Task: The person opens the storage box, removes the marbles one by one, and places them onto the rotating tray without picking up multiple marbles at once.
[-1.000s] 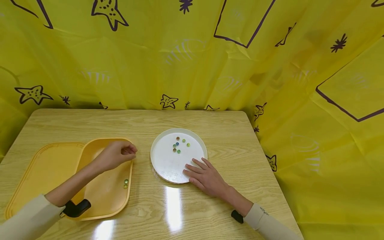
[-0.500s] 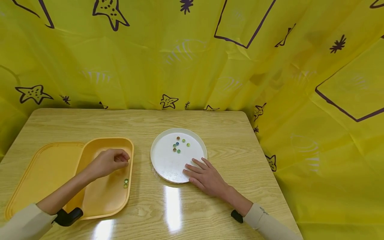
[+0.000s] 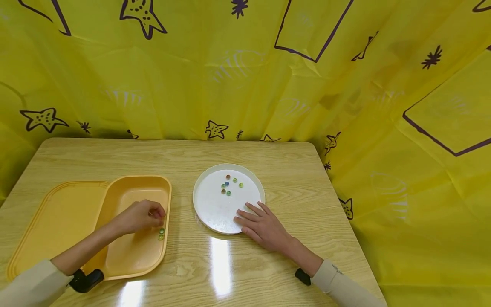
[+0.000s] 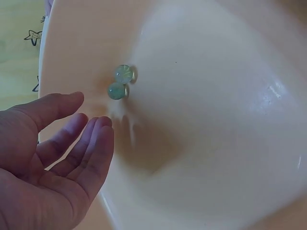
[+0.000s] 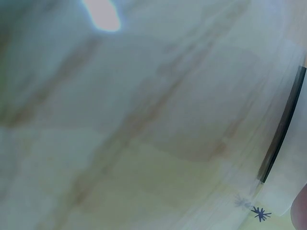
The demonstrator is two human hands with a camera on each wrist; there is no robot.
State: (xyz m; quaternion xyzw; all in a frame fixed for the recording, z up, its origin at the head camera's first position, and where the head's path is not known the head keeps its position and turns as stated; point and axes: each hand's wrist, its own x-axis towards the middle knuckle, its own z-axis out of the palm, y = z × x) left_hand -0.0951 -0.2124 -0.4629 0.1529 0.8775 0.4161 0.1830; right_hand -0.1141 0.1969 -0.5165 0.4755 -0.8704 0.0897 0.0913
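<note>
My left hand (image 3: 141, 216) is inside the orange bin (image 3: 134, 260), its thumb and bent fingers apart with nothing between them. Just beyond its fingertips, two glass marbles (image 4: 123, 74), one pale yellow-green and one green, lie together against the bin's side wall in the left wrist view. My right hand (image 3: 266, 228), fingers spread, rests over the near right rim of a round white tray (image 3: 215, 213). Several glass marbles (image 3: 228, 193), green, amber and blue, are grouped in the tray's far half. Only a fingertip (image 5: 300, 211) of that hand shows in the right wrist view.
A flat orange lid or tray (image 3: 65, 217) lies left of the bin, partly under its edge. All stand on a wood-grain table (image 3: 192, 264). A yellow curtain (image 3: 245, 85) with dark drawings hangs behind and to the right.
My left hand has drawn back from over the bin's right rim into the bin, coming down close to the two marbles. My right hand and the white tray have stayed put.
</note>
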